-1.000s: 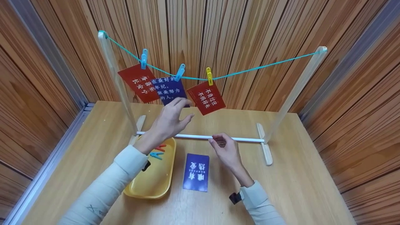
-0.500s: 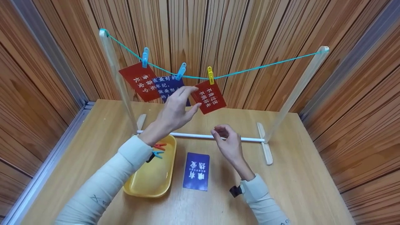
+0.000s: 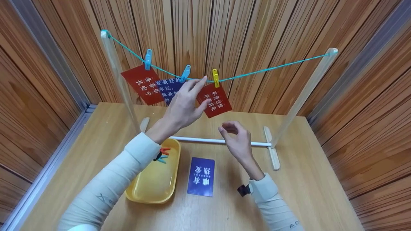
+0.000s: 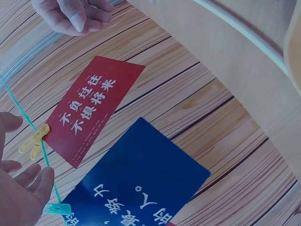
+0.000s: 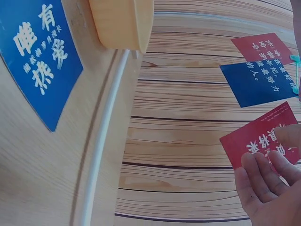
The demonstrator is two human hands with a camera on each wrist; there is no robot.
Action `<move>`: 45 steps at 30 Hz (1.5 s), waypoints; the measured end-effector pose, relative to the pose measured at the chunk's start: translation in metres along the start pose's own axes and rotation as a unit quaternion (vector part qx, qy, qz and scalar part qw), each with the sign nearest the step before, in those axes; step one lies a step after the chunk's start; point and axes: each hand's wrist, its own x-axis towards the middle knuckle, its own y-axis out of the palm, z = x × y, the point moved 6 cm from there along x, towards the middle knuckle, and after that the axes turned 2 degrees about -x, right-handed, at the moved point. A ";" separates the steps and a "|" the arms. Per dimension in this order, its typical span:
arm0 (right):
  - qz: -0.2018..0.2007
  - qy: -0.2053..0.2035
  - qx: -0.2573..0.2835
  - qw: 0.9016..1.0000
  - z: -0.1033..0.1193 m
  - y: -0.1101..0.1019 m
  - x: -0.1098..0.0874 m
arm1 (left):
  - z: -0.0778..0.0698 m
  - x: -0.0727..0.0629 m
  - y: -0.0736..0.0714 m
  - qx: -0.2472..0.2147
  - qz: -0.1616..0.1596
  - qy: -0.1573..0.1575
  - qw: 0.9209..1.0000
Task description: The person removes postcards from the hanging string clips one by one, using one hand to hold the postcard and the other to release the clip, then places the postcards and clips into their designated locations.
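Observation:
My left hand (image 3: 188,102) is raised in front of the line, its fingers parted and nothing between them. Its fingertips come close to the yellow clothespin (image 4: 34,141), which pins a red card (image 3: 216,104) to the green string (image 3: 269,68). A blue card (image 4: 146,169) hangs from a blue clothespin (image 3: 185,73), partly covered by that hand in the head view. Further left, another blue clothespin (image 3: 148,59) carries a second red card (image 3: 141,85). My right hand (image 3: 239,141) hovers below and right of the yellow-pinned card, loosely curled and holding nothing.
A yellow tray (image 3: 154,195) with red and blue clothespins (image 3: 163,159) stands left on the table, partly behind my left arm. A blue card (image 3: 201,176) lies flat beside it. Two wooden posts (image 3: 303,96) hold the string, joined below by a white rod (image 3: 205,140).
My left hand has moved up and right, from the blue card towards the yellow clothespin. The right hand has risen slightly away from the white rod.

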 end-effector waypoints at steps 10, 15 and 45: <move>-0.037 -0.024 -0.009 0.999 0.009 -0.009 0.011 | -0.007 0.011 -0.002 0.017 -0.001 0.022 1.000; -0.047 -0.038 -0.016 0.998 0.014 -0.012 0.018 | -0.008 0.021 -0.001 0.026 0.009 0.027 0.999; -0.018 -0.055 -0.054 0.997 0.029 -0.006 0.069 | 0.004 0.053 0.017 0.019 0.083 -0.053 0.995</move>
